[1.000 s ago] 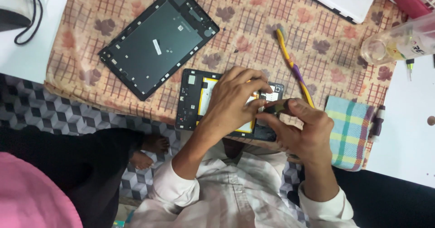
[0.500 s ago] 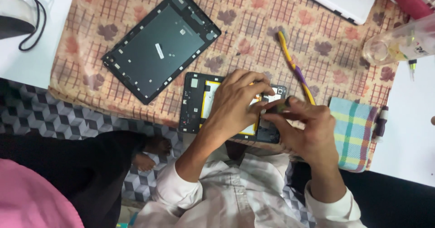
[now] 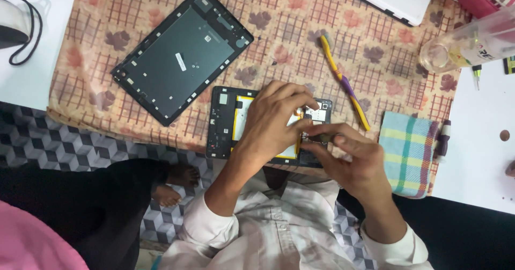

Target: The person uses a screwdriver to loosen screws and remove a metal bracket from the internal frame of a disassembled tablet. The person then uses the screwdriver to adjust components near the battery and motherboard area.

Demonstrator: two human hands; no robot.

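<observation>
Little has changed since the earlier frame: both hands stay bent over the opened tablet (image 3: 225, 125) at the near edge of the patterned cloth (image 3: 300, 44). The left hand (image 3: 273, 122) lies flat across its yellow battery, fingers curled down. The right hand (image 3: 357, 160) pinches a small dark part (image 3: 324, 138) at the tablet's right end. A flat black back cover (image 3: 182, 55) lies slantwise toward the far left corner; a yellow-and-purple toothbrush (image 3: 343, 82) and a folded checked rag (image 3: 409, 152) lie right.
</observation>
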